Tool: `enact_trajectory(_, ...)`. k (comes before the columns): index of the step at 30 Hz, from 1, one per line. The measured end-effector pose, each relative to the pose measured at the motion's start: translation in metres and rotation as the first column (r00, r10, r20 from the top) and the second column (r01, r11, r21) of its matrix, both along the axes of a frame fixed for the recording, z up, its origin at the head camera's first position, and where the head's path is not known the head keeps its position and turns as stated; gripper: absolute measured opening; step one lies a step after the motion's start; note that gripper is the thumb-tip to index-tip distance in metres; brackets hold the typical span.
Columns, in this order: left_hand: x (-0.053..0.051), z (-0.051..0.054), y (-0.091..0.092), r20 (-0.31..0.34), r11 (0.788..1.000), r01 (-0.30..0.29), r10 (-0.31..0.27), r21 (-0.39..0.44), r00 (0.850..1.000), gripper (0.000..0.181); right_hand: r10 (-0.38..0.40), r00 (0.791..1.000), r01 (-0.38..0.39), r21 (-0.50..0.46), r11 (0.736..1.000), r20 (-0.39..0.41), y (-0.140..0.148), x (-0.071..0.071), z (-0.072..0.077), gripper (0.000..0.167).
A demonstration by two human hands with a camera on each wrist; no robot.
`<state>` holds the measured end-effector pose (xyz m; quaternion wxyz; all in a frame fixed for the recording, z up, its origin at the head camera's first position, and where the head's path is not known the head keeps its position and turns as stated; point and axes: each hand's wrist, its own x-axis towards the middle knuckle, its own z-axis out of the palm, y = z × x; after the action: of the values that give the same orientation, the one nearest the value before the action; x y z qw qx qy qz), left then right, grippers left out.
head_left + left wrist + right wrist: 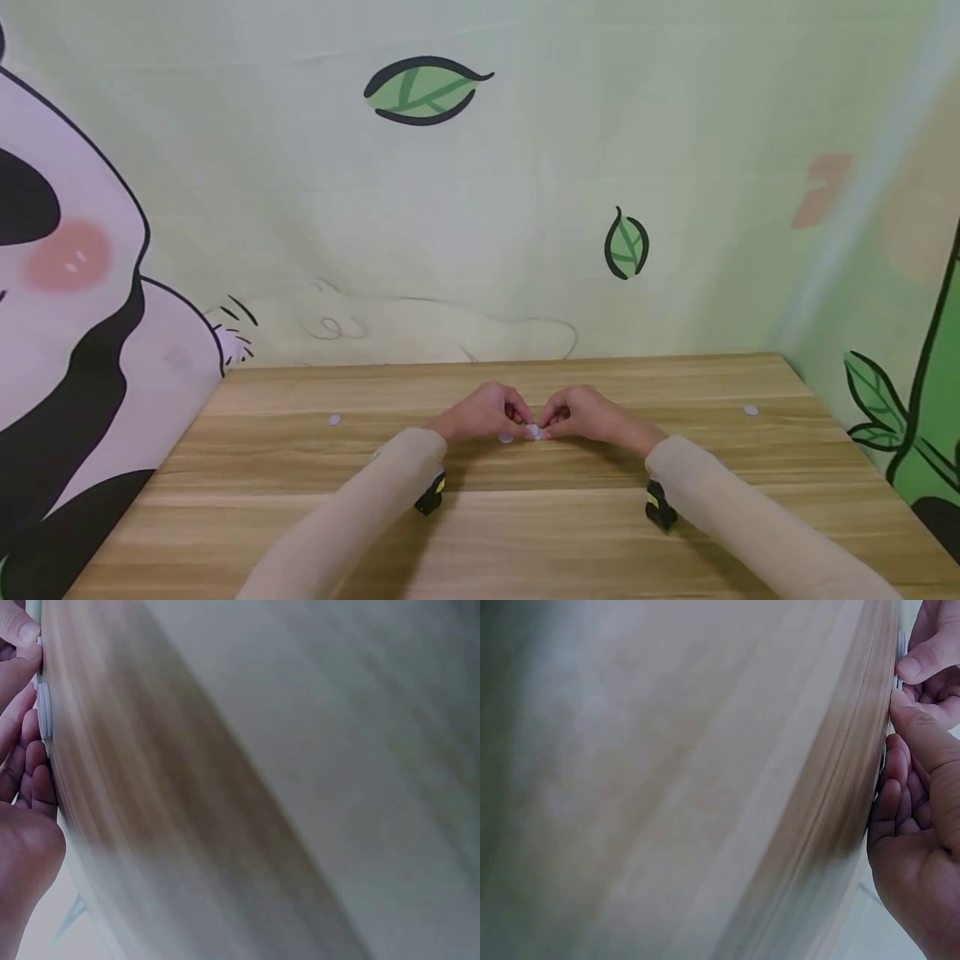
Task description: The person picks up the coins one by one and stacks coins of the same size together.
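Both hands meet low over the middle of the wooden table. The left hand point(486, 412) and the right hand point(588, 414) have curled fingers and pinch a small pale disc point(533, 430) between them from either side. Another pale disc point(506, 438) lies beneath the left fingertips. In the left wrist view, the left hand point(26, 817) is beside thin pale discs point(45, 712) that look stacked. The right wrist view has the right hand point(922, 817) with its thumb tip close to the left thumb; a pale disc edge point(901, 645) shows past the left thumb.
One pale disc point(334, 420) lies on the table point(525, 542) to the left, and another pale disc point(752, 410) at the far right. Behind the table's back edge hangs a green printed cloth point(525, 208) with leaves and a panda. Dark devices are strapped at both wrists.
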<state>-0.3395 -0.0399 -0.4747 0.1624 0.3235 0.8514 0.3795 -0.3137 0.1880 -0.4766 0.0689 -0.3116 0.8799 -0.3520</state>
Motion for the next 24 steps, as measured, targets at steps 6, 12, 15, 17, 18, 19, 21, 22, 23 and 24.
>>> enact_trajectory(6, -0.0005, -0.0036, 0.0006, -0.038, 1.000, 0.001, -0.002, -0.003, 0.999, 0.017, -0.006, 1.000, 0.006, 0.026, 1.000, -0.017, -0.0020, 0.0002, 0.0022, 0.008)
enact_trajectory(12, -0.0032, -0.0075, -0.0043, -0.009, 0.999, 0.027, -0.027, 0.018, 1.000, 0.019, 0.018, 0.999, -0.017, 0.047, 0.999, -0.034, -0.0025, -0.0007, 0.0027, 0.007)
enact_trajectory(15, -0.0029, -0.0058, -0.0063, 0.004, 0.999, 0.035, -0.035, 0.017, 0.999, 0.019, 0.037, 0.999, -0.035, 0.056, 0.998, -0.030, -0.0005, -0.0018, 0.0023, 0.005)
enact_trajectory(17, -0.0031, -0.0047, -0.0066, 0.002, 0.999, 0.038, -0.038, 0.019, 0.999, 0.018, 0.040, 0.999, -0.038, 0.061, 0.997, -0.026, 0.0006, -0.0024, 0.0024, 0.003)
enact_trajectory(18, -0.0033, -0.0043, -0.0065, -0.001, 0.999, 0.040, -0.040, 0.017, 0.999, 0.017, 0.040, 0.999, -0.039, 0.062, 0.997, -0.024, 0.0011, -0.0026, 0.0027, 0.003)
enact_trajectory(19, -0.0035, -0.0039, -0.0062, -0.002, 0.999, 0.042, -0.042, 0.017, 0.999, 0.017, 0.044, 0.999, -0.042, 0.061, 0.997, -0.029, 0.0015, -0.0029, 0.0029, 0.004)
enact_trajectory(21, -0.0038, -0.0033, -0.0052, -0.006, 0.999, 0.047, -0.047, 0.014, 0.999, 0.015, 0.044, 0.999, -0.042, 0.060, 0.997, -0.031, 0.0016, -0.0031, 0.0035, 0.005)
enact_trajectory(22, -0.0038, -0.0030, -0.0048, -0.005, 0.999, 0.049, -0.049, 0.015, 0.999, 0.015, 0.045, 0.998, -0.043, 0.059, 0.997, -0.032, 0.0015, -0.0033, 0.0037, 0.006)
enact_trajectory(23, -0.0038, -0.0024, -0.0043, -0.004, 0.999, 0.048, -0.048, 0.014, 0.999, 0.014, 0.044, 0.999, -0.042, 0.057, 0.997, -0.030, 0.0015, -0.0034, 0.0039, 0.006)
enact_trajectory(24, -0.0038, -0.0020, -0.0038, -0.003, 0.999, 0.048, -0.048, 0.014, 0.999, 0.014, 0.043, 0.999, -0.042, 0.056, 0.998, -0.028, 0.0016, -0.0035, 0.0041, 0.006)
